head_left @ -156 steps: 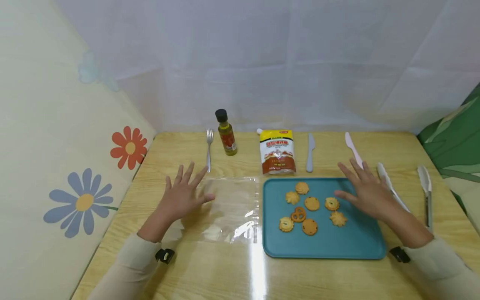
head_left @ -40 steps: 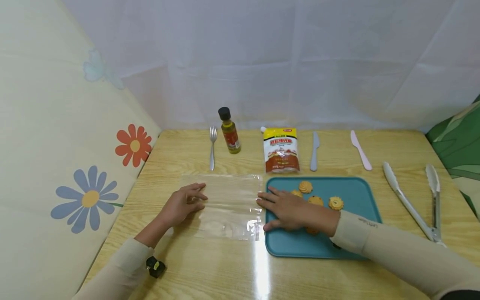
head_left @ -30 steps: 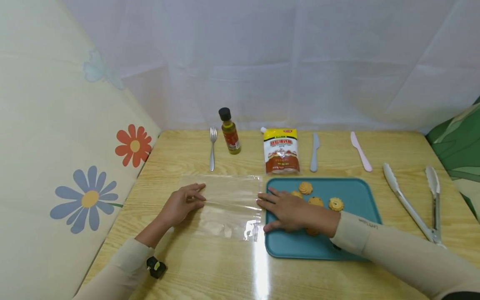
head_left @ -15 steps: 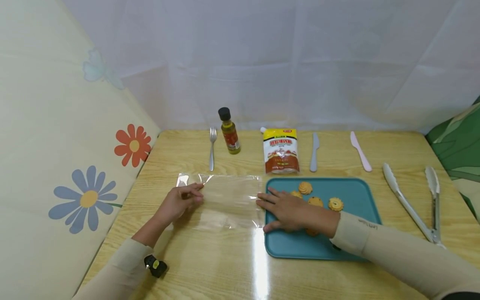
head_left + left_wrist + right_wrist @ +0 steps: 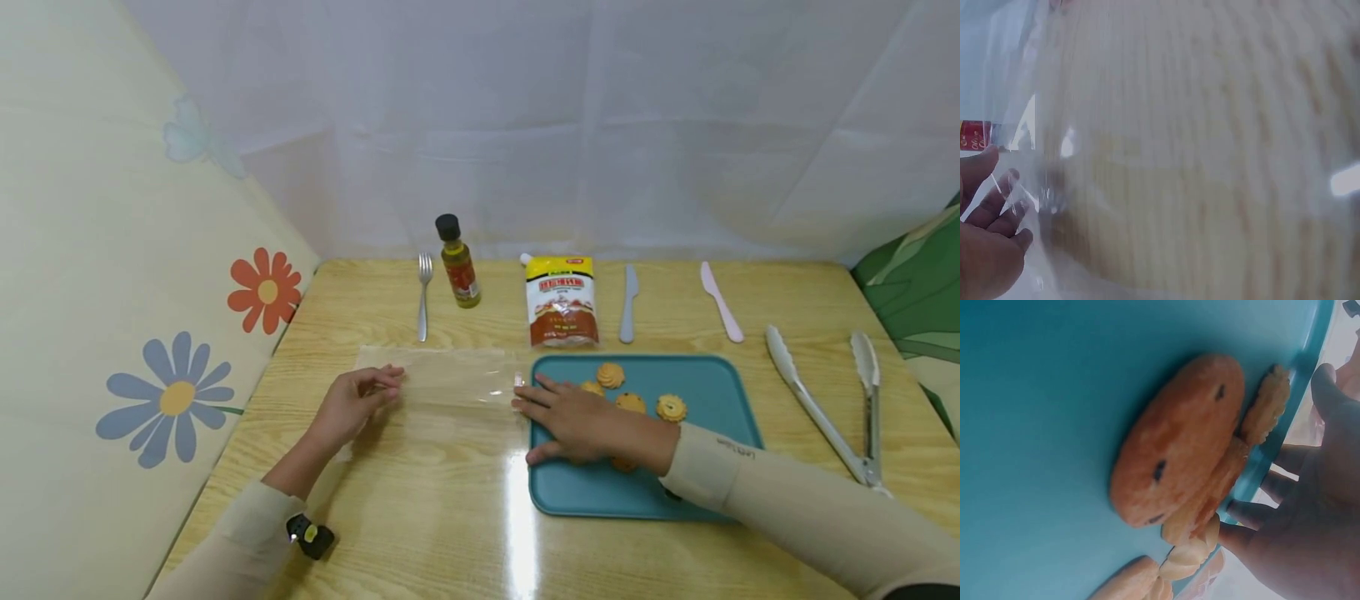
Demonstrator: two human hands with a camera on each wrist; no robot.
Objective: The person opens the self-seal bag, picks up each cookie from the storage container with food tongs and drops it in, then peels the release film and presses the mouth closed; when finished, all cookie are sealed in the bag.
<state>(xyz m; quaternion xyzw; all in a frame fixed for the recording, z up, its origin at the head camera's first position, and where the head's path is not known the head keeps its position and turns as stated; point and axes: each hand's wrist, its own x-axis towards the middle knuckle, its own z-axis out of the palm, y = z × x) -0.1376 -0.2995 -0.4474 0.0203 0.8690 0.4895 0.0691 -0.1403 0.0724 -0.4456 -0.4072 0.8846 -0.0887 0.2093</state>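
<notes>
A clear plastic bag [image 5: 457, 379] lies left of the tray, its lower part raised off the table. My left hand [image 5: 351, 408] pinches the bag's left side between thumb and fingers. In the left wrist view the film [image 5: 1166, 150] spreads wide past that hand. Across the blue tray [image 5: 637, 492] reaches my right hand [image 5: 577, 421], its fingers spread and fairly straight. Its fingertips rest around the tray's left rim, by the bag's right edge. Several cookies sit on the tray, including a round spotted cookie [image 5: 1179, 440]; my right hand and forearm cover some of them.
Along the back of the table are a fork [image 5: 423, 296], an oil bottle [image 5: 459, 271], a yellow, white and red-brown pouch [image 5: 562, 304], a grey-blue knife [image 5: 628, 304] and a pink knife [image 5: 722, 304]. Metal tongs [image 5: 825, 417] lie spread at the right.
The right hand crossed leftward over the tray to the bag's edge, then stayed. The left hand took hold of the bag; over the last second the bag's near edge has risen away from me.
</notes>
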